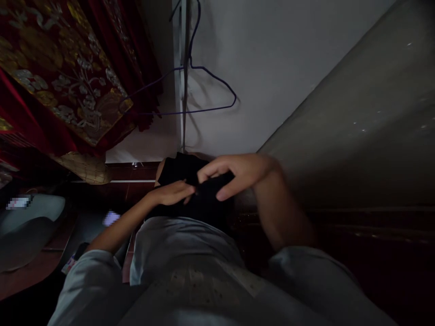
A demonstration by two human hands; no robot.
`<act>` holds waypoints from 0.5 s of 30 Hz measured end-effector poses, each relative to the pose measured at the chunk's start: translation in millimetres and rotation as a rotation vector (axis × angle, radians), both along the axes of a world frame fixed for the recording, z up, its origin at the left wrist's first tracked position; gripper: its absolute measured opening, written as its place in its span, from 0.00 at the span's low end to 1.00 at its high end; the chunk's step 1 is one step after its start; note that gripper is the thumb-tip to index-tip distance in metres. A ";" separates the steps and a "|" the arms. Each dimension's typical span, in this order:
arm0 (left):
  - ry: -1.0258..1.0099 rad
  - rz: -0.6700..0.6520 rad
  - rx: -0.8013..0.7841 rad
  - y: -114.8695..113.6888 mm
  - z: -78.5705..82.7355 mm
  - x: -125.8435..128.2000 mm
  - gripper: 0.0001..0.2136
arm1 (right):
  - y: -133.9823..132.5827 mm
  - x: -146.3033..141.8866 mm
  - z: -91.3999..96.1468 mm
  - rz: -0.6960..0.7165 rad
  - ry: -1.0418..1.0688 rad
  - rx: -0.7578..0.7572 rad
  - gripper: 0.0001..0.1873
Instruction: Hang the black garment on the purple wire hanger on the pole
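Observation:
My left hand (172,192) is held low over my lap, its fingers stretched out toward the right. My right hand (239,174) hovers just across from it, slightly blurred, with the fingers partly bent and the thumb well apart from them. The fingertips of both hands come close together over the black shorts (207,208); a small dark spot shows between them, too dim to make out. I see nothing held in either hand. Whether the left fingertips touch the cloth, I cannot tell.
A purple wire hanger (217,108) hangs from a metal upright (183,86) against the white wall (238,45). Red embroidered cloth (81,81) drapes at upper left. Below it stands a grey plastic chair (30,235) on red floor tiles. A grey surface (367,117) slopes along the right.

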State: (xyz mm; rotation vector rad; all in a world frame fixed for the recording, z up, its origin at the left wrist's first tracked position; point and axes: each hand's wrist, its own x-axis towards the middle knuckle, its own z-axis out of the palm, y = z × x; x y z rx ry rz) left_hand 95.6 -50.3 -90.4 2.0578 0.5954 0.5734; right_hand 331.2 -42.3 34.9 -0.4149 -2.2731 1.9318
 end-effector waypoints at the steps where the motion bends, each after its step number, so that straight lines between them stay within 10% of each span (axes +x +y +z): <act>1: 0.084 -0.132 -0.034 -4.8 -2.0 -1.6 0.28 | 0.3 6.6 7.5 0.009 -0.022 0.039 0.11; 8: 0.266 -0.066 0.385 12.4 12.7 20.1 0.08 | -0.3 13.1 15.6 -0.408 -0.006 0.365 0.05; 15: -0.050 0.013 0.156 34.8 27.5 13.1 0.05 | 61.9 33.0 -11.3 -1.237 0.297 0.689 0.11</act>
